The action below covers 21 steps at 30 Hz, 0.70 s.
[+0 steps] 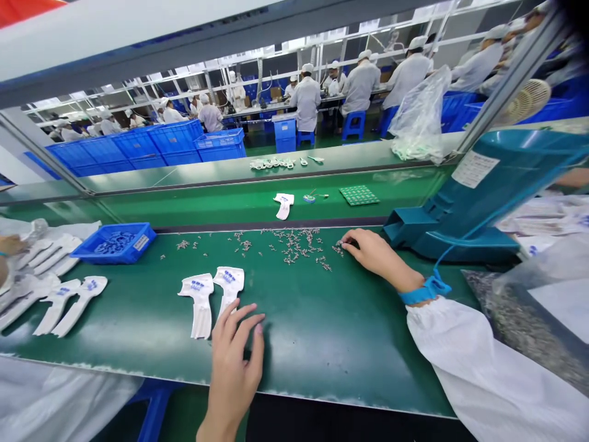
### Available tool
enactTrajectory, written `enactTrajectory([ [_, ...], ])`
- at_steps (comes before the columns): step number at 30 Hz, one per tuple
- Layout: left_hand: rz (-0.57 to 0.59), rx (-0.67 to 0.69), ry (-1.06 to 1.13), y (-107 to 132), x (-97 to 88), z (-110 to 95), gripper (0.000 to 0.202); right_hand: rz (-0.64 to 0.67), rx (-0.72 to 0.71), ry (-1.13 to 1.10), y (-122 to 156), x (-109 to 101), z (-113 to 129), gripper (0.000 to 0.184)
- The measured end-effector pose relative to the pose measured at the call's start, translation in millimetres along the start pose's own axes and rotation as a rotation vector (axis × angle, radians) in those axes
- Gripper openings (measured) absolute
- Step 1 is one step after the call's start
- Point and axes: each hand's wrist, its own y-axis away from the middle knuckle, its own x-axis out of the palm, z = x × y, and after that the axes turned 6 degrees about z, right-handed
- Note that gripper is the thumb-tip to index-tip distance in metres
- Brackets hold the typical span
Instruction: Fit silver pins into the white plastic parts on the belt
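Currently on the bench: one green conveyor belt crossing the view, with a loose scatter of small metal parts across its upper middle, unsorted and thinly spread. Right hand: at the near end of the scatter, thumb and fingertips drawn together among the parts; whether one is pinched between them cannot be told. A blue wrist strap with a thin cord circles that wrist, just past a white sleeve. Left hand: resting at the near side of the belt, fingers spread apart, holding nothing, just below two white cards with blue marks near their tops, lying side by side. Further left: a blue plastic crate holding a heap of dark parts, and a group of similar white cards lying in loose rows. Right of the belt: a teal machine housing. Tally as shown: many metal parts lie loose, two cards sit alone near the left hand, and more cards lie grouped at the left end. No metal part can be made out on the two near cards.
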Motion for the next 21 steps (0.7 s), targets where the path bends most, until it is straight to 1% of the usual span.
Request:
enactTrajectory([
  [2, 0.047, 0.048, 0.068, -22.5, 1.3, -10.8, 0.022, -0.010, 0.003, -0.072, 0.1, -4.0, 11.2, 0.021],
  [4, 0.099, 0.095, 0.138, -54.9, 8.1, -22.1, 0.019, -0.013, -0.002, -0.239, 1.7, -7.3, 26.0, 0.024],
  [6, 0.198, 0.102, 0.215, -91.7, 21.2, -31.2, 0.018, 0.005, -0.011, -0.476, 4.4, -8.8, 41.9, 0.028],
  [8, 0.238, 0.122, 0.246, -124.8, 37.9, -36.1, 0.019, 0.041, -0.005, -0.692, 7.4, -8.5, 55.3, 0.035],
  [10, 0.274, 0.133, 0.283, -147.1, 54.6, -37.0, 0.018, 0.058, 0.035, -0.852, 9.6, -7.3, 63.8, 0.041],
  [12, 0.305, 0.136, 0.336, -156.4, 68.0, -35.8, 0.010, 0.064, 0.098, -0.975, 10.8, -6.3, 67.1, 0.045],
  [14, 0.324, 0.125, 0.405, -156.5, 76.3, -34.4, 0.007, 0.085, 0.150, -1.065, 11.3, -5.9, 67.0, 0.045],
  [18, 0.328, 0.064, 0.559, -152.0, 81.0, -34.5, 0.011, 0.129, 0.167, -1.172, 11.6, -5.9, 65.1, 0.042],
  [21, 0.320, -0.003, 0.672, -153.5, 81.0, -35.6, 0.008, 0.107, 0.142, -1.159, 12.1, -5.8, 65.2, 0.039],
])
